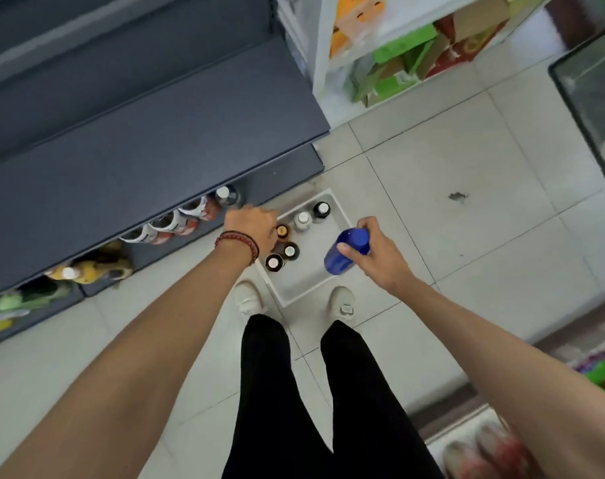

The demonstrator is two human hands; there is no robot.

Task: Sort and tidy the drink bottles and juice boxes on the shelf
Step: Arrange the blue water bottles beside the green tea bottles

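Note:
My right hand (377,252) grips a blue bottle (346,250) by its top, tilted above a white tray (304,288) on the floor. Several small bottles stand in the tray, among them a dark one with a white cap (321,210) and a pale one (302,220). My left hand (254,224), a red bead bracelet at the wrist, reaches down at the tray's left edge beside a brown-capped bottle (282,231); its fingers are hidden. Bottles with red and white labels (176,226) lean out from the lowest level of the dark shelf (149,140).
Yellow and green drink packs (86,269) sit further left on the bottom shelf. My feet in white shoes (342,302) flank the tray. A white rack with coloured boxes (401,53) stands at the upper right, a glass counter (591,84) at the far right.

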